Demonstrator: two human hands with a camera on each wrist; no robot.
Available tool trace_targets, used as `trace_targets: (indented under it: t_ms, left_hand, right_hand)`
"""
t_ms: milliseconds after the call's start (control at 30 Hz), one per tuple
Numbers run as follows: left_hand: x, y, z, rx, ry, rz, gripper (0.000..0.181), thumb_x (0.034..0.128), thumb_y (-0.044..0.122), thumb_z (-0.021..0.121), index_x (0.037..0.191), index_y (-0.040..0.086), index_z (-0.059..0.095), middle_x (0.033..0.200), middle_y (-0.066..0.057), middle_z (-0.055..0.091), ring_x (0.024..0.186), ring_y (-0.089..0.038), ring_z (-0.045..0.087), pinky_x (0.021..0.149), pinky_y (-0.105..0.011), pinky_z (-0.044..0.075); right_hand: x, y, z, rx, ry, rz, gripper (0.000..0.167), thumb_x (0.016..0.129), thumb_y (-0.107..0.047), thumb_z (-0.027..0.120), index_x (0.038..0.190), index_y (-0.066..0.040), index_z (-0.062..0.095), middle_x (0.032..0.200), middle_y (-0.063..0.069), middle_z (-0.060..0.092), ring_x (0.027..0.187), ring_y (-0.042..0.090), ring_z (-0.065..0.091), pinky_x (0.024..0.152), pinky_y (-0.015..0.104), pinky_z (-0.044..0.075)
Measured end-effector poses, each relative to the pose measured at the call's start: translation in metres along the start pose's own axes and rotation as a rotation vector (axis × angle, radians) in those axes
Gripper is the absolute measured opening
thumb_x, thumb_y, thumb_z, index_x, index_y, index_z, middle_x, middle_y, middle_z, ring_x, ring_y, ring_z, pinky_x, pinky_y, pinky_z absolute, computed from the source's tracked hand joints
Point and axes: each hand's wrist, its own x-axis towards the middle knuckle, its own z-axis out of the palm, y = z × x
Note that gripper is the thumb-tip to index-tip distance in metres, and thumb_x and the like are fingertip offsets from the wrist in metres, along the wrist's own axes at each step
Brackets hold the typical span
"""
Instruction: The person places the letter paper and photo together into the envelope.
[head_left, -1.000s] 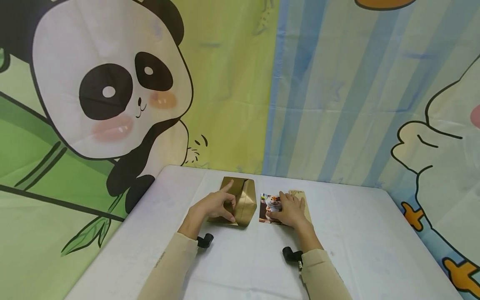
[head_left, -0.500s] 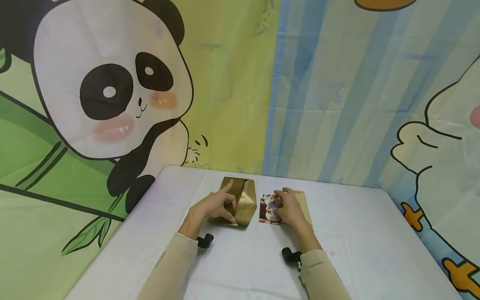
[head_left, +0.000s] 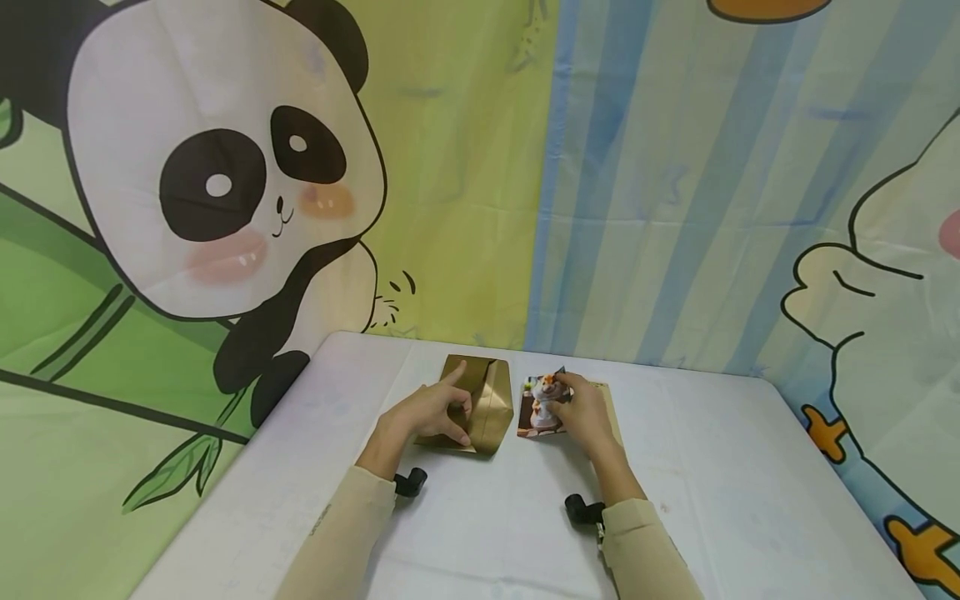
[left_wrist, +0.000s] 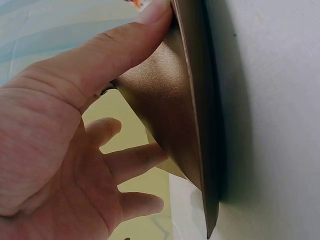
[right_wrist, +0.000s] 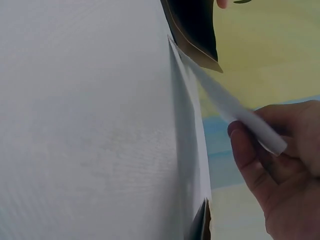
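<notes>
A gold envelope (head_left: 495,417) lies on the table, its mouth parted, with the left hand (head_left: 423,410) at its left side. In the left wrist view the left thumb grips the edge of the envelope (left_wrist: 165,95); the other fingers of the left hand (left_wrist: 75,125) are spread, one against the tilted gold sheet. Between thumb and fingers the right hand (head_left: 588,417) pinches a picture card (head_left: 542,412) by its right side, that side raised. The right wrist view shows the card (right_wrist: 225,105) bowed in the right hand (right_wrist: 285,165), its far end low near the envelope.
A beige, gold-toned flat item (head_left: 611,412) lies partly hidden under and behind the right hand. Both lie on a white-covered table (head_left: 480,517). A printed panda cloth (head_left: 465,167) hangs behind the table's far edge.
The right hand has gone from lying flat over the card to pinching it, and the card's right side has risen off the table. The left hand and envelope have hardly moved.
</notes>
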Motion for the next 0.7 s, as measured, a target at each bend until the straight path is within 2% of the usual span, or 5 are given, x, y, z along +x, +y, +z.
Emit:
trace_targets:
  t_ms: [100,200,400,533,700]
  left_hand:
    - [-0.001,0.0,0.0,-0.002,0.0,-0.002,0.038,0.0712,0.037,0.096,0.089,0.023,0.066,0.176,-0.01,0.007,0.141,-0.043,0.051,0.12,-0.077,0.012]
    - [-0.001,0.0,0.0,-0.005,0.0,0.0,0.037,0.0714,0.037,0.096,0.089,0.023,0.066,0.176,-0.01,0.007,0.141,-0.042,0.052,0.119,-0.078,0.012]
    - [-0.001,0.0,0.0,-0.01,-0.001,0.0,0.037,0.0713,0.036,0.096,0.09,0.023,0.066,0.176,-0.01,0.007,0.141,-0.043,0.051,0.119,-0.078,0.012]
    - [-0.001,0.001,-0.001,-0.01,0.0,0.006,0.038,0.0713,0.037,0.096,0.09,0.023,0.066,0.176,-0.011,0.007,0.143,-0.043,0.05,0.119,-0.078,0.011]
    - [-0.001,0.0,-0.001,-0.004,0.001,0.006,0.038,0.0714,0.037,0.096,0.09,0.023,0.066,0.176,-0.011,0.008,0.141,-0.043,0.052,0.119,-0.078,0.014]
  right_hand:
    - [0.001,-0.001,-0.001,0.05,0.021,-0.003,0.06,0.086,-0.005,0.082,0.142,-0.002,0.06,0.143,0.022,0.063,0.084,0.029,0.071,0.072,0.041,0.059]
    - [0.002,-0.003,-0.003,0.071,0.019,-0.006,0.063,0.087,-0.003,0.08,0.146,-0.003,0.057,0.148,0.021,0.059,0.064,0.015,0.061,0.054,0.029,0.05]
    - [0.001,-0.009,-0.007,0.14,-0.023,-0.027,0.074,0.087,0.007,0.067,0.156,-0.007,0.045,0.165,0.02,0.039,0.078,0.017,0.065,0.06,0.023,0.051]
    - [0.0,-0.013,-0.01,0.282,-0.124,-0.021,0.079,0.089,0.01,0.065,0.161,-0.012,0.039,0.17,0.018,0.029,0.092,0.025,0.07,0.065,0.029,0.056]
    - [0.0,-0.015,-0.009,0.343,-0.192,0.006,0.081,0.092,0.01,0.067,0.163,-0.013,0.034,0.173,0.017,0.022,0.091,0.023,0.075,0.075,0.04,0.063]
